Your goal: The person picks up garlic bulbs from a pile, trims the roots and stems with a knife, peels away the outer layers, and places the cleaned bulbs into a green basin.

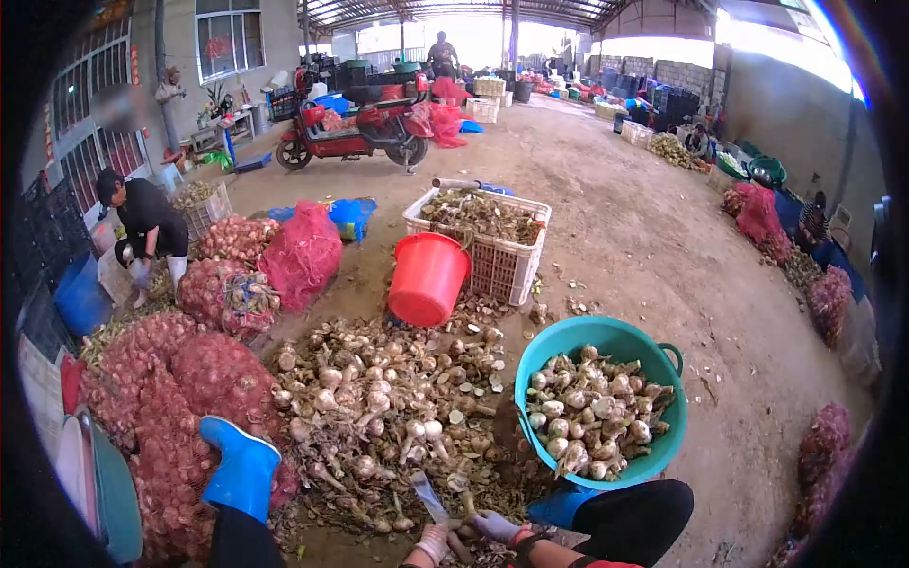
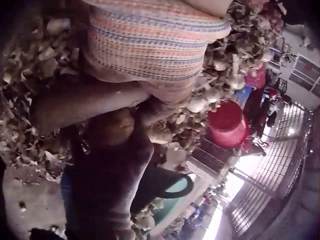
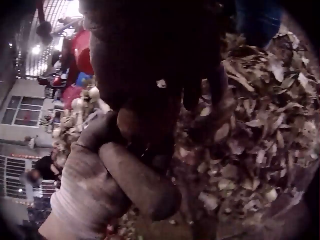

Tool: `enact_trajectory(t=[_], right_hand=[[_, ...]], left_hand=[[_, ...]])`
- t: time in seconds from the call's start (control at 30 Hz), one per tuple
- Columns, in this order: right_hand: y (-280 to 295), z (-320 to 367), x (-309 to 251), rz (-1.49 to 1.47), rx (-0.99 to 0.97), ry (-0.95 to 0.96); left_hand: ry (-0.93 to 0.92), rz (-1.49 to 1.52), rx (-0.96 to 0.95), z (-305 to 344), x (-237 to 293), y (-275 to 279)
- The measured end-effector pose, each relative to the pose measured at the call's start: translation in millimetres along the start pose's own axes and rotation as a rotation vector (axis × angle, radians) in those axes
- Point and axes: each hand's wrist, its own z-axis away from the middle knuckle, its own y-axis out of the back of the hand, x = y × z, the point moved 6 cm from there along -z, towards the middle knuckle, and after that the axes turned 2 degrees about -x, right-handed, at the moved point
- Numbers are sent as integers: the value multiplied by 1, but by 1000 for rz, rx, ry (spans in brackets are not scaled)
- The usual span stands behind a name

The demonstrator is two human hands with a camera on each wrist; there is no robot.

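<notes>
The left hand (image 1: 433,542), in a knitted glove with striped bands (image 2: 145,42) in the left wrist view, grips a tool whose flat metal blade (image 1: 429,496) points up and away. A thick rounded handle (image 2: 85,106) sticks out of that fist, seen also as a handle (image 3: 142,185) in the right wrist view. Close beside it, the gloved right hand (image 1: 497,526) holds a brownish garlic bulb (image 2: 112,127), dark and partly covered by fingers. Both hands are low over a heap of garlic (image 1: 374,407) and dry peelings. In the right wrist view the right hand (image 3: 150,55) is mostly in shadow.
A green tub (image 1: 674,426) of garlic stands right of the heap. Beyond are a tilted red bucket (image 1: 428,279) and a crate (image 1: 502,270). Red net sacks (image 1: 222,379) line the left, near a blue boot (image 1: 237,464). Another person (image 1: 147,222) sits further left.
</notes>
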Motion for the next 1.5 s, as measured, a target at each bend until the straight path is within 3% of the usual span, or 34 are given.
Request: enact_trajectory(t=[0.07, 0.1, 0.13, 0.2, 0.23, 0.27, 0.33, 0.37, 0.4, 0.43, 0.47, 0.5, 0.53, 0.57, 0.6, 0.67, 0.73, 0.8, 0.87, 0.93, 0.97, 1.0, 1.07, 1.2, 1.33, 1.37, 1.4, 1.43, 1.47, 1.5], right_hand=[[-3, 5, -31, -310, 47, 196], [2, 30, -61, -251, 171, 243], [6, 41, -75, -245, 173, 259], [9, 65, -112, 238, 180, 457], [4, 91, -130, 44, 69, 271], [3, 97, -127, 57, 65, 275], [10, 116, -160, 497, 325, 780], [7, 116, -161, 527, 305, 770], [-1, 107, -158, 581, 284, 890], [-11, 102, -156, 260, 97, 852], [-19, 95, -148, -84, -109, 720], [-27, 92, -142, -437, -255, 554], [-31, 94, -141, -799, -406, 287], [-26, 102, -142, -568, -331, 331], [-24, 107, -144, -339, -272, 368], [-24, 120, -155, -556, -224, 362], [-17, 111, -141, -471, -151, 459], [-21, 115, -149, -413, -158, 473], [-22, 111, -148, -412, -167, 477], [-13, 101, -133, -296, -24, 587], [-10, 97, -127, -331, -21, 617], [-6, 98, -131, -125, 54, 675], [-5, 96, -128, -174, 63, 691], [2, 95, -132, -179, 86, 527], [3, 82, -120, -157, 137, 439], [3, 83, -115, -421, 80, 379], [12, 91, -124, -468, 136, 438], [20, 100, -131, -511, 192, 498], [34, 118, -144, -342, 377, 682], [59, 115, -129, -341, 402, 635]], left_hand=[[-253, -400, 177, 39, 40, 3], [-384, -601, 270, 63, 60, 2], [-400, -600, 274, 78, 66, 3], [-1156, -1039, 533, 133, 105, -12], [-998, -1004, 474, 125, 104, 10], [-838, -972, 428, 117, 102, 32], [-278, -678, 370, 85, 87, 71], [-671, -1146, 282, 95, 90, 54], [-1057, -1598, 149, 126, 77, 30], [-1286, -1335, 139, 162, 92, 11], [-1450, -1337, 203, 195, 107, -6], [-1338, -1094, 161, 201, 112, -9], [-1088, -657, 35, 196, 112, -9], [-920, -288, -51, 199, 111, -13], [-841, -103, -76, 206, 111, -18], [-941, -466, 145, 183, 92, -1], [-1201, -763, 165, 237, 125, -23], [-854, -1471, 582, 226, 111, -25], [-912, -1487, 564, 216, 107, -19], [-1172, -1348, 378, 232, 115, -31], [-958, -1348, 335, 233, 114, -34], [-941, -1341, 330, 234, 114, -36], [-1037, -1289, 254, 235, 116, -39], [-811, -1160, 250, 199, 112, -35], [-828, -1229, 256, 164, 111, -21], [-487, -1187, 248, 141, 105, 0], [-153, -1127, 233, 123, 90, 22], [-90, -993, 270, 104, 75, 54], [-58, -957, 266, 92, 67, 62], [-26, -920, 263, 80, 60, 70]])
